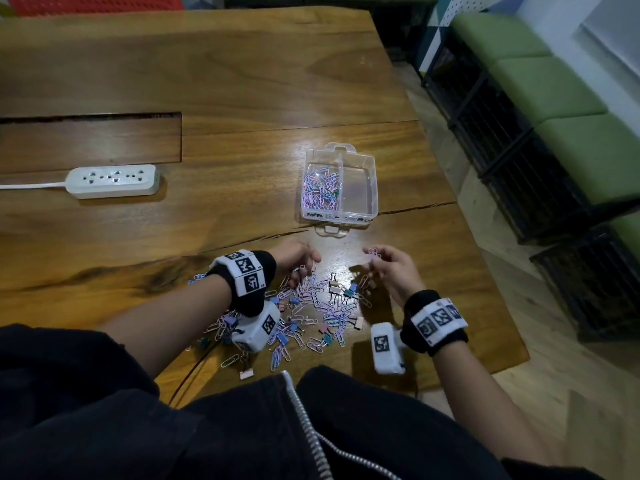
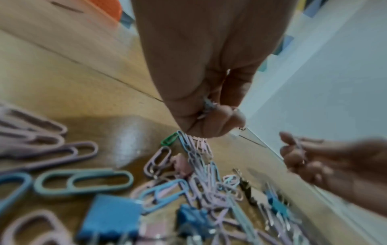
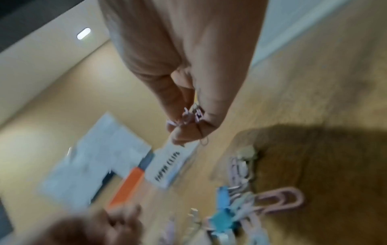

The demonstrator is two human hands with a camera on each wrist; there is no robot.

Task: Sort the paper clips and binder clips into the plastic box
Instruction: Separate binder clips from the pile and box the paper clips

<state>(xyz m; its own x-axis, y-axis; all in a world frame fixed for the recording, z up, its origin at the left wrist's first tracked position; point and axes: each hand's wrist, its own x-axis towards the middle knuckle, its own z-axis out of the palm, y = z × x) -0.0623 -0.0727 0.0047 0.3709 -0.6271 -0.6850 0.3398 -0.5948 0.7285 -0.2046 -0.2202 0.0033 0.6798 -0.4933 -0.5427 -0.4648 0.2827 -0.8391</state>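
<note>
Here the plastic box (image 1: 360, 157) reads "PAPER CLIPS" on one label – both hands, left hand (image 1: 298, 258) and right hand (image 1: 393, 268), pinch paper clips (image 1: 373, 252).

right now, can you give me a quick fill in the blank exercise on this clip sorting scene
1. The paper clips already in the plastic box lie in its ____ compartment.
2. The right hand pinches a few ____ clips.
3. The white power strip lies to the ____ of the box.
4. The left hand is above the ____ of loose clips.

Missing words: left; paper; left; pile
</note>
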